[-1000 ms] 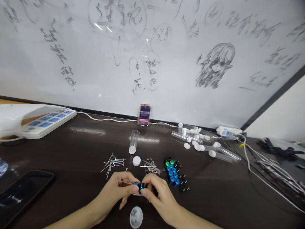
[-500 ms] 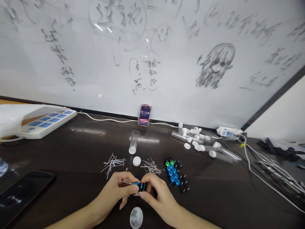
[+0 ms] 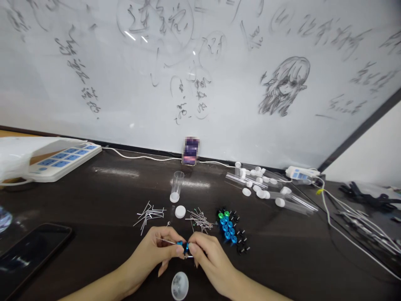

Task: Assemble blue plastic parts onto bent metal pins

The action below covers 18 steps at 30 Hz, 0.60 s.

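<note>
Low in the middle of the view, my left hand pinches a thin metal pin carrying small blue beads. My right hand meets it from the right, fingertips pinched on the same beads and pin end. Just beyond the hands lie two loose heaps of metal pins, a white cap and a cluster of blue, green and black beads. A clear tube lies behind them. A round clear lid sits just below the hands.
A dark phone lies at the left front. A white power strip is at the back left. Several clear tubes with white caps lie at the back right, beside cables. A scribbled whiteboard rises behind the dark table.
My right fingertips have closed in toward the left hand, covering more of the beads on the pin. Both hands stay in the same spot.
</note>
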Each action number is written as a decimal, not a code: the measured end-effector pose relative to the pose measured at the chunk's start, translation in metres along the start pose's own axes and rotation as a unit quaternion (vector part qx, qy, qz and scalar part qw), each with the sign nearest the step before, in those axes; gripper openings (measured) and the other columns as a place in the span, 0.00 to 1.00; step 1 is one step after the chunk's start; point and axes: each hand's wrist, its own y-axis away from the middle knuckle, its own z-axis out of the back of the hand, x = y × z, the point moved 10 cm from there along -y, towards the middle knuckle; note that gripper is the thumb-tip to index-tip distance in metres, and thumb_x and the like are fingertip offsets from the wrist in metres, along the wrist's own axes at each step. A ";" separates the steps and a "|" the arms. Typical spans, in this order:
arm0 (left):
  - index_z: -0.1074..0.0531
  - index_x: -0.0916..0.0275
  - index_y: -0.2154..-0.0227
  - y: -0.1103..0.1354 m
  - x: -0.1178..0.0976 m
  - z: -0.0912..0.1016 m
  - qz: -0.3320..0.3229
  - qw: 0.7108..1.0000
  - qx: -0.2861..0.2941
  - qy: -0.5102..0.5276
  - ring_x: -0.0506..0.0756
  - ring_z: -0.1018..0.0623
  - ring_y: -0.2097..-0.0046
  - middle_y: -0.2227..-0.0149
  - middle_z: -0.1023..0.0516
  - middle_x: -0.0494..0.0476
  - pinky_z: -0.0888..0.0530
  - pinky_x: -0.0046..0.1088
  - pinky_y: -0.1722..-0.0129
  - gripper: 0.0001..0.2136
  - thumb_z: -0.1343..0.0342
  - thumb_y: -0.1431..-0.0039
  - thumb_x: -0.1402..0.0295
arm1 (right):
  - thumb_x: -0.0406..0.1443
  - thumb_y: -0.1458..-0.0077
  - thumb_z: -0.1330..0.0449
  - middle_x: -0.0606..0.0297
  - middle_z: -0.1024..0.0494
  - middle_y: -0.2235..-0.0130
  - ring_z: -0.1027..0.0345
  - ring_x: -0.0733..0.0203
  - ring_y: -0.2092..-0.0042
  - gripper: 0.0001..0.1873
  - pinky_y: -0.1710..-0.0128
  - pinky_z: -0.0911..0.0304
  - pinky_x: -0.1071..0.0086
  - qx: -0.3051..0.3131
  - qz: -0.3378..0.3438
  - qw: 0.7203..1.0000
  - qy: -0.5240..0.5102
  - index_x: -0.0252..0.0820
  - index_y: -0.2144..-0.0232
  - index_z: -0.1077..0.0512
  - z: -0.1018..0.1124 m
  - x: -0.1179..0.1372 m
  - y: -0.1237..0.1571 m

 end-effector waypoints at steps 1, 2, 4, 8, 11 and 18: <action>0.23 0.66 0.71 0.000 0.000 -0.001 -0.001 1.000 0.003 -0.001 0.42 0.36 0.86 0.75 0.19 0.57 0.42 0.17 0.88 0.09 0.35 0.51 0.65 | 0.42 0.32 0.54 0.70 0.32 0.75 0.36 0.66 0.72 0.19 0.69 0.44 0.74 0.003 0.003 1.000 -0.001 0.41 0.72 0.33 -0.001 0.000 -0.001; 0.23 0.66 0.71 0.000 -0.001 -0.002 -0.002 1.000 0.007 -0.001 0.43 0.36 0.86 0.75 0.19 0.57 0.42 0.17 0.88 0.09 0.35 0.50 0.65 | 0.42 0.31 0.55 0.70 0.32 0.75 0.36 0.67 0.72 0.20 0.69 0.44 0.74 0.006 0.005 1.000 -0.004 0.41 0.73 0.33 -0.001 0.000 -0.001; 0.23 0.66 0.70 0.001 -0.002 -0.003 -0.008 1.000 0.012 -0.003 0.43 0.36 0.86 0.74 0.19 0.58 0.42 0.17 0.88 0.09 0.35 0.50 0.65 | 0.42 0.31 0.57 0.70 0.32 0.75 0.36 0.67 0.73 0.22 0.70 0.44 0.75 0.011 0.007 1.000 -0.014 0.41 0.73 0.33 -0.002 0.000 -0.002; 0.23 0.66 0.70 0.000 -0.002 0.000 -0.011 1.000 0.004 -0.001 0.42 0.37 0.86 0.75 0.20 0.56 0.42 0.16 0.88 0.09 0.35 0.50 0.65 | 0.44 0.32 0.54 0.70 0.33 0.75 0.37 0.66 0.72 0.18 0.69 0.44 0.73 -0.001 0.003 1.000 -0.010 0.41 0.70 0.32 0.001 0.001 -0.001; 0.23 0.66 0.70 -0.001 -0.002 0.001 -0.009 1.000 -0.002 0.008 0.42 0.37 0.87 0.76 0.21 0.54 0.42 0.16 0.88 0.09 0.35 0.50 0.65 | 0.44 0.35 0.48 0.71 0.32 0.73 0.38 0.66 0.72 0.13 0.69 0.44 0.73 -0.009 -0.008 1.000 -0.011 0.42 0.65 0.32 0.003 0.000 0.000; 0.22 0.66 0.71 0.000 -0.004 0.000 -0.007 1.000 -0.005 0.010 0.42 0.38 0.87 0.77 0.22 0.53 0.42 0.17 0.88 0.10 0.34 0.52 0.64 | 0.43 0.38 0.44 0.69 0.31 0.70 0.38 0.66 0.73 0.10 0.73 0.44 0.74 -0.022 -0.016 0.999 -0.032 0.42 0.61 0.34 0.003 -0.002 0.002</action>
